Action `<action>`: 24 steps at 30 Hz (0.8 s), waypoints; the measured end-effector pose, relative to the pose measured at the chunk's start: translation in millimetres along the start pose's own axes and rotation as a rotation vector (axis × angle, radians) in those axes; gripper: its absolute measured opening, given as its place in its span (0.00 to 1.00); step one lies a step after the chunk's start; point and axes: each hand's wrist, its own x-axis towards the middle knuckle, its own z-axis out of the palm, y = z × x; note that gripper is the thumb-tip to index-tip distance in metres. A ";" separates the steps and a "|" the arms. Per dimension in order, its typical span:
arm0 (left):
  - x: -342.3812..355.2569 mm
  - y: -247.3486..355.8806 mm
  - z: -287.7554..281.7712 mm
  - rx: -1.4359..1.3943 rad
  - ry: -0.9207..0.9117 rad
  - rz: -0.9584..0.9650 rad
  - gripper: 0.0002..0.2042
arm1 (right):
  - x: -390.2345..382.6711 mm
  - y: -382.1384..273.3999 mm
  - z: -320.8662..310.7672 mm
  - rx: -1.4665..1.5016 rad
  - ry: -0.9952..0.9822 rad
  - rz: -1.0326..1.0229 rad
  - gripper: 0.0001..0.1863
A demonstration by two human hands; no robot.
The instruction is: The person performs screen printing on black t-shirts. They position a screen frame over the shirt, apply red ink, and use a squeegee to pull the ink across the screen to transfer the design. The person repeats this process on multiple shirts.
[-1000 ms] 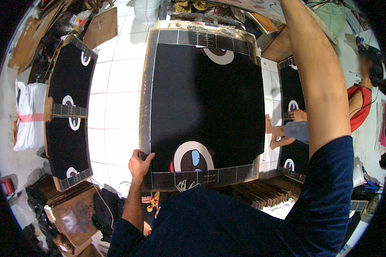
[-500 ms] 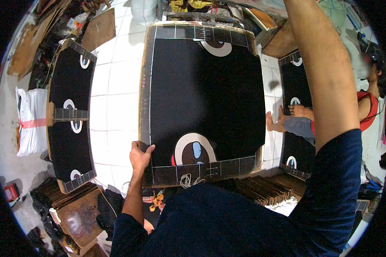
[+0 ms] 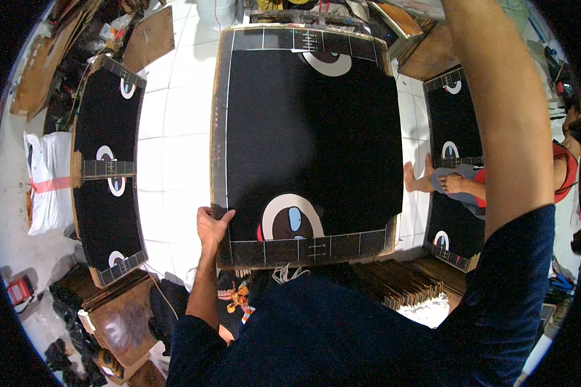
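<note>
— Straight to the left hand (image 3: pixel 213 229)!
— Clamps the board (image 3: pixel 219 142) by its left edge, near the close corner, with thumb laid across the rim and fingers partly hidden at the outer side, atop a left forearm (image 3: pixel 202 290) rising almost upright.
— And the right hand?
— Beyond the top; cannot tell, spread or closed. In sight, just the right arm (image 3: pixel 513 122), stretched long, upward.
— And the board?
— Sits dead centre before the dark blue shirt (image 3: pixel 342 329), carrying a black sheet (image 3: pixel 313 142) with printed cartoon eyes.
— Farther out?
— Leftward, white floor tiles (image 3: pixel 177 122), then more black boards (image 3: pixel 110 219); rightward, a co-worker (image 3: pixel 457 184) in a red top (image 3: pixel 567 173).
</note>
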 end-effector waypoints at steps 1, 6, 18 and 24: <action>2.9 -3.9 3.9 0.018 0.025 0.081 0.41 | -7.2 -1.6 -4.4 -0.001 -0.036 0.021 0.26; 13.1 55.3 4.5 0.098 0.334 0.269 0.39 | -74.9 6.2 -13.6 0.154 -0.012 -0.001 0.19; 10.3 327.7 13.7 -1.749 -0.324 -0.325 0.34 | -363.6 88.8 72.2 0.396 -0.082 -0.120 0.12; 38.1 239.2 96.9 -1.048 0.001 -0.327 0.38 | -337.0 141.1 160.6 0.230 -0.585 -0.238 0.20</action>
